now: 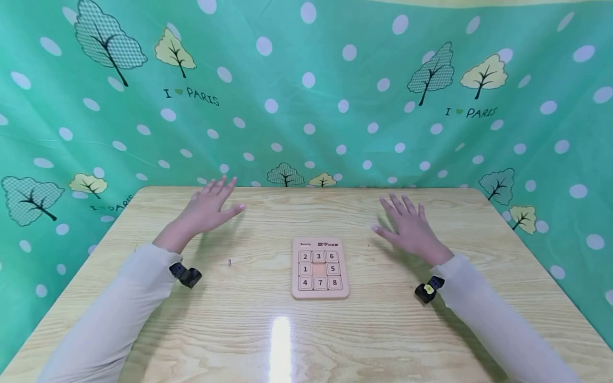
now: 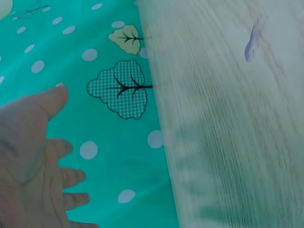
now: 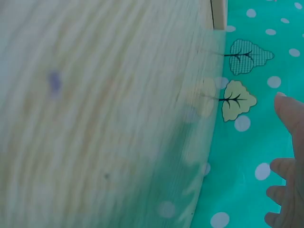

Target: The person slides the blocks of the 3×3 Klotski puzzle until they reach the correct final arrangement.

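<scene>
A pink number slide puzzle (image 1: 319, 294) lies flat on the wooden table, midway between the hands and a little nearer the person. Its numbered tiles read 2, 3, 6 on top, 1 and 5 at the sides, and 4, 7, 8 below, around a bare middle square. To the puzzle's upper left, my left hand (image 1: 209, 209) is held with fingers spread and holds nothing. On the other side, my right hand (image 1: 407, 226) is spread the same way, its thumb pointing toward the puzzle. The left wrist view shows the left palm (image 2: 28, 166); fingers (image 3: 282, 166) edge into the right wrist view.
A green dotted cloth (image 1: 306, 96) with printed trees hangs behind and beside the table (image 1: 220, 330). A small dark mark (image 1: 229, 262) is on the tabletop left of the puzzle. Bright glare (image 1: 280, 346) shows near the front. Each wrist wears a small black camera (image 1: 185, 275).
</scene>
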Tool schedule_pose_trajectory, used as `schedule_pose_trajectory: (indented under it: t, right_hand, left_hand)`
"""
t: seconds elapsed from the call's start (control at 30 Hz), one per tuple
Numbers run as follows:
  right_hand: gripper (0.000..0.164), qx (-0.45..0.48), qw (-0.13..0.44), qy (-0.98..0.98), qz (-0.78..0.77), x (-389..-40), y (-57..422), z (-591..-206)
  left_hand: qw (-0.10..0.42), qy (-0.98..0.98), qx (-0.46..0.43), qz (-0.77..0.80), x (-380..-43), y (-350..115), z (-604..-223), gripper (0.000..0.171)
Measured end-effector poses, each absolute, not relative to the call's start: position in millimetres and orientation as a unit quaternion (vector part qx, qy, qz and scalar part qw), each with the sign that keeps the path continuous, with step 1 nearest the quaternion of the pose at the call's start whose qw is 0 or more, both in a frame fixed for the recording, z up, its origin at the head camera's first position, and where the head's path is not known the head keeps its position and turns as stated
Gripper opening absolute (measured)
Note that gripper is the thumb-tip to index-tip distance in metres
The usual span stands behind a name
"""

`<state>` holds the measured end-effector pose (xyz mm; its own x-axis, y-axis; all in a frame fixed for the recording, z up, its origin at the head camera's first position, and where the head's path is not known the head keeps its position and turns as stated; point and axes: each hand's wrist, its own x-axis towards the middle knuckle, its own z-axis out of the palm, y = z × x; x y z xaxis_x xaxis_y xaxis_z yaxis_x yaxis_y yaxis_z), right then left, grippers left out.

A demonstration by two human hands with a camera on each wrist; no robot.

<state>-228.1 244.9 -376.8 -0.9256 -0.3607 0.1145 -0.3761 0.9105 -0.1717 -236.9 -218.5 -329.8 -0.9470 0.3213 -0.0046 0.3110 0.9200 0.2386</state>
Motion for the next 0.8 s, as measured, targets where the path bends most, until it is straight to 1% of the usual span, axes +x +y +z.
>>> schedule_pose_trajectory:
  t: [0.2,0.5,0.63,0.8]
  right_hand:
    - [0.080,0.203,0.035,-0.972,0.111,-223,240,-378]
    - [0.080,0.217,0.038,-0.966,0.133,-221,233,-379]
    - [0.081,0.228,0.042,-0.961,0.149,-219,226,-378]
    - [0.081,0.236,0.033,-0.958,0.162,-215,218,-379]
  left_hand:
    - [0.009,0.974,0.185,0.129,-232,-214,-333,0.079]
    - [0.025,0.953,0.220,0.205,-226,-207,-343,0.078]
    - [0.022,0.945,0.231,0.232,-217,-199,-344,0.079]
    - [0.029,0.932,0.245,0.266,-207,-189,-352,0.078]
